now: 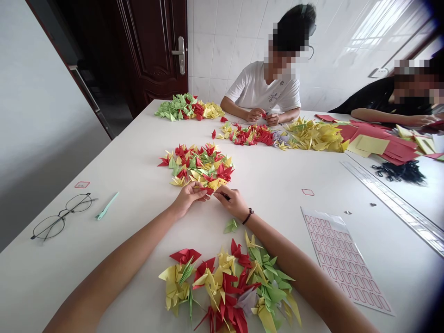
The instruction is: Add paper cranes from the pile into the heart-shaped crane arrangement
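One red folded paper (207, 190) sits pinched between thumb and fingers of the left hand (187, 198), long axis roughly sideways, one end toward the right hand (235, 203), whose fingers close around a small dark object (225, 196), over a white table (132, 152) near a brown door (156, 51) and tiled wall (222, 41).

Left hand (188, 198) holds red paper (207, 190), right hand (235, 202) grips a dark object (225, 196) — paper cranes (231, 286) heaped nearer the camera, eyeglasses (64, 212) lying at left.
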### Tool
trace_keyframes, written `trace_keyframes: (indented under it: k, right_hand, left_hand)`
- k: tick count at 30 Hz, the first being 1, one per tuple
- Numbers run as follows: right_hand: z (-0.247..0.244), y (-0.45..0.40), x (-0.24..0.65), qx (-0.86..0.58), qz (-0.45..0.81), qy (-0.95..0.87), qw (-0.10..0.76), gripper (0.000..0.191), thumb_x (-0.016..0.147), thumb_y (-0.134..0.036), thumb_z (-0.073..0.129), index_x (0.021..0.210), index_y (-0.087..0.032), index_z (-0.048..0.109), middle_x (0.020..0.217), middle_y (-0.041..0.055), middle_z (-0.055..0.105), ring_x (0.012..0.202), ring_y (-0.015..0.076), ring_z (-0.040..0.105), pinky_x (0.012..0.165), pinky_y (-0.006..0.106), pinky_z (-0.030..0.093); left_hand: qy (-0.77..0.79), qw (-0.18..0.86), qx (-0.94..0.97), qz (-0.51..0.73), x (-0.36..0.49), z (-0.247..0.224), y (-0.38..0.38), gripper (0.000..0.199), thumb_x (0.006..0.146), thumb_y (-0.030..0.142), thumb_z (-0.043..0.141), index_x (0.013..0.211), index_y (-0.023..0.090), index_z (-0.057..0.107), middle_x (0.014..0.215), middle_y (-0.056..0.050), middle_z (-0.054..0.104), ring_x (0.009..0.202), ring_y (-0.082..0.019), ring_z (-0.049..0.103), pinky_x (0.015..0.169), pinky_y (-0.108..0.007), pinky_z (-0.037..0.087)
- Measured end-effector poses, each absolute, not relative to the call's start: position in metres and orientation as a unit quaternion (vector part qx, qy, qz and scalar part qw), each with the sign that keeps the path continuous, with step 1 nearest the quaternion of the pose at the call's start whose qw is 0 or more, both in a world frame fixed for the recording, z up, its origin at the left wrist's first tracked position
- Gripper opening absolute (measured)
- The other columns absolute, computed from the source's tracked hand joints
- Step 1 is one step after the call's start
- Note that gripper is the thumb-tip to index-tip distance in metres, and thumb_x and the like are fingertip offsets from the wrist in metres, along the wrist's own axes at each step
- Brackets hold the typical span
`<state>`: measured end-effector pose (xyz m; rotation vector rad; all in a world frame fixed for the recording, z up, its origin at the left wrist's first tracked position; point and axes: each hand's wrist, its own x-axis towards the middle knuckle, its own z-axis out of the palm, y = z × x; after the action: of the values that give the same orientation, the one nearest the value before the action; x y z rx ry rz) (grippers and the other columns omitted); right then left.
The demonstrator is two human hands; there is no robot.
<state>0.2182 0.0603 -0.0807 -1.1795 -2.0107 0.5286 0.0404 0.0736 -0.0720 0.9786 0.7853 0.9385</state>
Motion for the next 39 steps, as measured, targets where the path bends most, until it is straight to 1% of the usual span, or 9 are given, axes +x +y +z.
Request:
trace_keyframes:
  k: [6, 12, 16, 21, 24, 28, 31, 35, 39]
  right_hand:
    - [-0.0812, 0.061, 0.2189, -0.462, 0.214, -0.778, 0.368, 0.019, 0.082, -0.035, 0.045, 0.075, -0.019, 0.052, 0.062, 0.0002, 0.056, 0.053, 0.0108, 0.047, 0.053, 0.022, 0.037]
    - [-0.0801, 0.06, 0.2194, -0.458, 0.218, -0.778, 0.37, 0.02, 0.082, -0.036, 0.046, 0.078, -0.018, 0.053, 0.065, 0.0017, 0.058, 0.056, 0.0117, 0.049, 0.055, 0.023, 0.038]
    - [-0.0798, 0.0593, 0.2199, -0.45, 0.21, -0.782, 0.377, 0.022, 0.081, -0.039, 0.047, 0.082, -0.018, 0.052, 0.066, 0.002, 0.057, 0.056, 0.0116, 0.048, 0.055, 0.023, 0.038]
    - [-0.0795, 0.0592, 0.2199, -0.45, 0.207, -0.782, 0.377, 0.023, 0.081, -0.041, 0.046, 0.082, -0.018, 0.052, 0.062, 0.0004, 0.054, 0.053, 0.0108, 0.045, 0.053, 0.023, 0.037]
    - [-0.0795, 0.0593, 0.2199, -0.451, 0.212, -0.781, 0.376, 0.023, 0.081, -0.041, 0.046, 0.082, -0.019, 0.052, 0.062, 0.0001, 0.053, 0.053, 0.0108, 0.045, 0.053, 0.023, 0.037]
    - [-0.0796, 0.0595, 0.22, -0.45, 0.217, -0.781, 0.375, 0.022, 0.082, -0.04, 0.046, 0.084, -0.019, 0.051, 0.066, 0.0011, 0.055, 0.055, 0.0114, 0.047, 0.055, 0.023, 0.038]
    - [-0.0794, 0.0597, 0.2196, -0.451, 0.215, -0.78, 0.377, 0.022, 0.082, -0.04, 0.046, 0.085, -0.019, 0.051, 0.066, 0.0011, 0.055, 0.056, 0.0114, 0.047, 0.055, 0.023, 0.038]
    - [-0.0783, 0.059, 0.2183, -0.457, 0.205, -0.777, 0.381, 0.021, 0.081, -0.039, 0.048, 0.086, -0.019, 0.051, 0.064, -0.0001, 0.054, 0.055, 0.0109, 0.047, 0.054, 0.022, 0.038]
    - [-0.0775, 0.0575, 0.2172, -0.452, 0.2, -0.775, 0.395, 0.02, 0.078, -0.035, 0.052, 0.089, -0.019, 0.051, 0.066, 0.0002, 0.056, 0.055, 0.0107, 0.049, 0.054, 0.022, 0.039]
  left_hand:
    - [0.361, 0.708, 0.433, 0.426, 0.0408, -0.071, 0.0731, 0.035, 0.056, 0.026, 0.074, 0.077, 0.016, 0.048, 0.065, 0.002, 0.062, 0.061, -0.012, 0.06, 0.066, -0.027, 0.045]
    - [0.357, 0.711, 0.418, 0.439, 0.0408, -0.0743, 0.0741, 0.033, 0.06, 0.028, 0.072, 0.082, 0.015, 0.051, 0.065, 0.003, 0.06, 0.055, -0.008, 0.055, 0.063, -0.024, 0.044]
    - [0.369, 0.697, 0.415, 0.453, 0.0416, -0.0732, 0.0727, 0.033, 0.062, 0.031, 0.069, 0.083, 0.017, 0.048, 0.061, 0.004, 0.058, 0.051, -0.007, 0.052, 0.057, -0.022, 0.042]
    - [0.391, 0.671, 0.442, 0.449, 0.0444, -0.0706, 0.0703, 0.033, 0.066, 0.038, 0.064, 0.085, 0.017, 0.046, 0.054, 0.003, 0.057, 0.042, -0.007, 0.047, 0.046, -0.021, 0.035]
    - [0.396, 0.661, 0.447, 0.455, 0.0451, -0.0723, 0.0708, 0.034, 0.065, 0.037, 0.065, 0.086, 0.017, 0.047, 0.056, 0.003, 0.058, 0.045, -0.007, 0.048, 0.049, -0.021, 0.036]
    - [0.381, 0.658, 0.46, 0.459, 0.0446, -0.0762, 0.0723, 0.033, 0.065, 0.033, 0.067, 0.087, 0.017, 0.05, 0.067, 0.002, 0.061, 0.052, -0.008, 0.052, 0.057, -0.023, 0.041]
    - [0.37, 0.656, 0.471, 0.458, 0.0445, -0.0766, 0.072, 0.032, 0.064, 0.031, 0.068, 0.086, 0.016, 0.052, 0.072, 0.001, 0.062, 0.056, -0.008, 0.053, 0.06, -0.024, 0.043]
    - [0.384, 0.642, 0.488, 0.45, 0.0461, -0.0741, 0.0698, 0.029, 0.062, 0.03, 0.069, 0.082, 0.015, 0.054, 0.074, -0.001, 0.063, 0.058, -0.009, 0.053, 0.061, -0.025, 0.044]
    - [0.407, 0.612, 0.507, 0.451, 0.0491, -0.0755, 0.0682, 0.027, 0.06, 0.03, 0.07, 0.078, 0.015, 0.056, 0.073, -0.002, 0.064, 0.059, -0.011, 0.056, 0.058, -0.025, 0.043]
